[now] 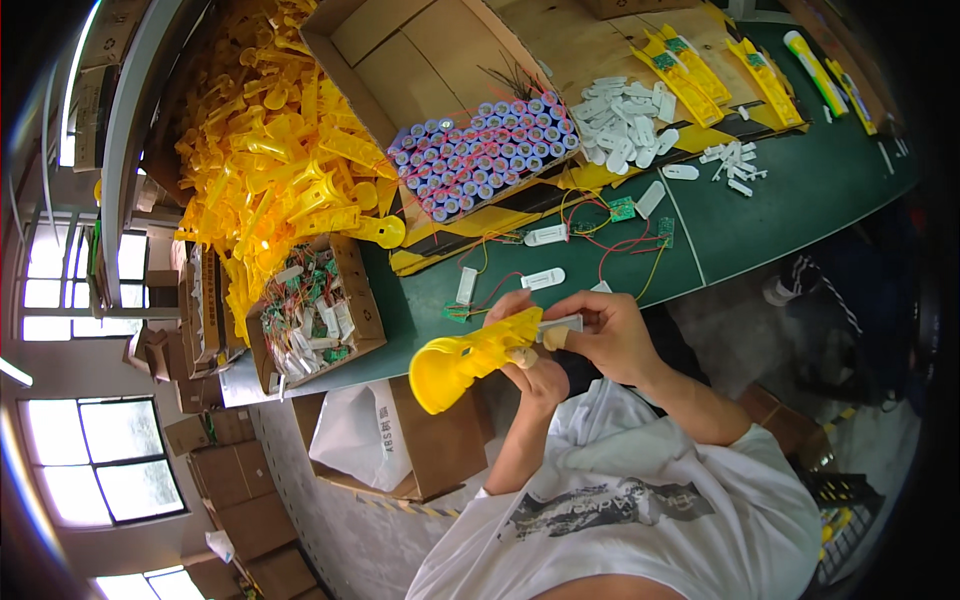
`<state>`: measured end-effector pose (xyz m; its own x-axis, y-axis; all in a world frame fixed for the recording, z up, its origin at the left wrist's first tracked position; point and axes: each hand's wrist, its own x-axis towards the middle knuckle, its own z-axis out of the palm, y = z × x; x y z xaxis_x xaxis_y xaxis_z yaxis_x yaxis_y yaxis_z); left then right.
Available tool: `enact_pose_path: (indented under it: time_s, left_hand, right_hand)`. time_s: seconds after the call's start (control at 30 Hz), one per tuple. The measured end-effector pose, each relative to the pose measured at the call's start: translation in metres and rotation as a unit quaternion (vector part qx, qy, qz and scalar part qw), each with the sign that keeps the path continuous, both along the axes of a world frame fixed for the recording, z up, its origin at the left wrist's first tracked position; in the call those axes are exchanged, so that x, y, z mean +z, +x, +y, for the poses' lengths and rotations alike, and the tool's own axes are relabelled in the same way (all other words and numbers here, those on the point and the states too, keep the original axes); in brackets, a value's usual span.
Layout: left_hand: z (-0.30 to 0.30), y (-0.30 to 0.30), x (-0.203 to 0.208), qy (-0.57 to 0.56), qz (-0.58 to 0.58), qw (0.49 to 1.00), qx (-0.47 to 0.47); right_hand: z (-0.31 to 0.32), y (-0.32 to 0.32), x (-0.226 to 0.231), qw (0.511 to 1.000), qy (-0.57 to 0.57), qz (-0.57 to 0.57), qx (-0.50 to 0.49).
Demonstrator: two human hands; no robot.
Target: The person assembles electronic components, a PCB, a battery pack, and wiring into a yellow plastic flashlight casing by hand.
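Observation:
My left hand (540, 382) is closed around a yellow plastic housing (450, 368) with a flared round end pointing left. At the housing's narrow end, my right hand (622, 342) pinches a small pale strip-shaped piece (566, 326). Whether that piece sits inside the housing or only touches it, I cannot tell. Beige covers wrap some of my fingertips. Just beyond my hands, white plastic plates (543, 279) and small green circuit boards (622, 209) joined by red and yellow wires lie on the green table (740, 240).
At far left rises a heap of yellow housings (290, 150). An open carton (350, 50) holds purple battery cells (490, 150). Another carton (365, 300) contains wired boards. White pieces (625, 115) and yellow housings with boards (690, 75) lie at far right. A box with a white bag (360, 440) stands below the table.

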<state>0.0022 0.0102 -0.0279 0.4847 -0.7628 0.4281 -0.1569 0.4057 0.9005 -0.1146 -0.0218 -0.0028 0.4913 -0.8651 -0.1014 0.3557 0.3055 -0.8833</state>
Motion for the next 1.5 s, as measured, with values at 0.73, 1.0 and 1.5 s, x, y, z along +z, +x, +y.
enact_pose_path:
  time_s: [0.73, 1.0, 1.5]
  left_hand:
    - [0.022, -0.011, 0.013, 0.127, 0.103, 0.985, -0.058]
    - [0.024, -0.009, 0.012, 0.132, 0.203, 0.970, -0.033]
    - [0.030, 0.013, 0.022, 0.129, 0.288, 0.946, -0.072]
  right_hand:
    - [0.016, 0.010, -0.020, 0.963, -0.175, 0.141, -0.148]
    - [0.006, 0.005, -0.023, 0.907, -0.338, 0.186, -0.171]
    - [-0.019, -0.020, -0.008, 0.990, -0.079, 0.010, 0.119]
